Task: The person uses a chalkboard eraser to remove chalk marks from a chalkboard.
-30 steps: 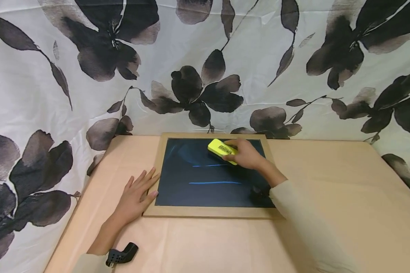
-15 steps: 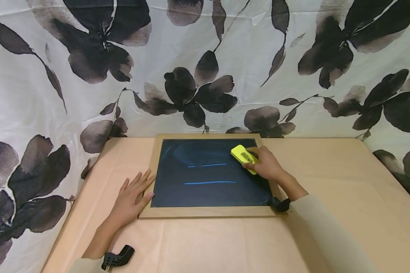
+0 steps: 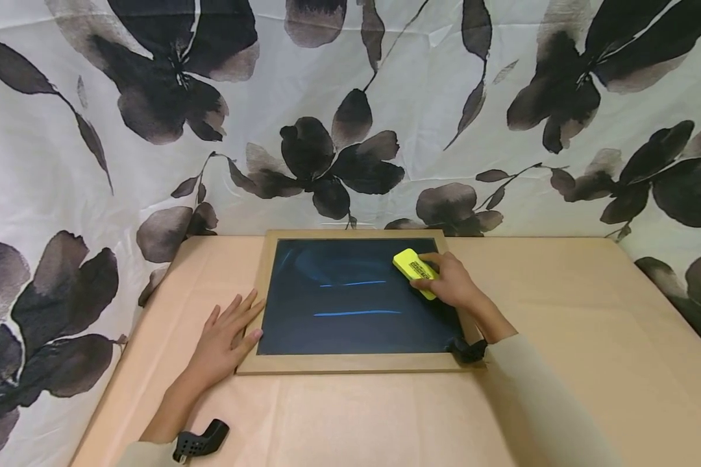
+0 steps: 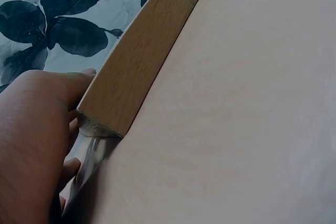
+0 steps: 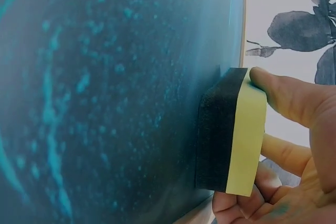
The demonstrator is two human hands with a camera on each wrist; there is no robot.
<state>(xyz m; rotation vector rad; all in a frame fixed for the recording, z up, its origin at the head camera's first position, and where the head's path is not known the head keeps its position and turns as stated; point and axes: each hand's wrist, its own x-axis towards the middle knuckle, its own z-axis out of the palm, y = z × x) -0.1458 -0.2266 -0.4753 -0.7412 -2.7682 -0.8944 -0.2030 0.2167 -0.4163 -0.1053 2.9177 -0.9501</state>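
A blackboard [image 3: 350, 337] in a pale wooden frame lies on the table, with two blue chalk lines and a bluish smear near its top left. My right hand [image 3: 457, 282] grips a yellow board eraser [image 3: 415, 269] over the board's upper right. In the right wrist view the eraser's dark felt side [image 5: 216, 135] is against the board, thumb and fingers around its yellow back. My left hand [image 3: 224, 337] rests with spread fingers at the board's left edge. In the left wrist view the left hand [image 4: 37, 135] touches the frame's corner [image 4: 100, 121].
The table [image 3: 362, 421] has a light wood-toned cover. Behind it and to the left hangs a white cloth [image 3: 432, 84] with dark flowers. Black wrist devices sit on the left wrist [image 3: 201, 441] and the right wrist [image 3: 467, 350].
My right hand has moved the eraser rightward across the upper board, then barely shifted in the last half second. The left hand has stayed at the board's edge. The view has shifted slightly.
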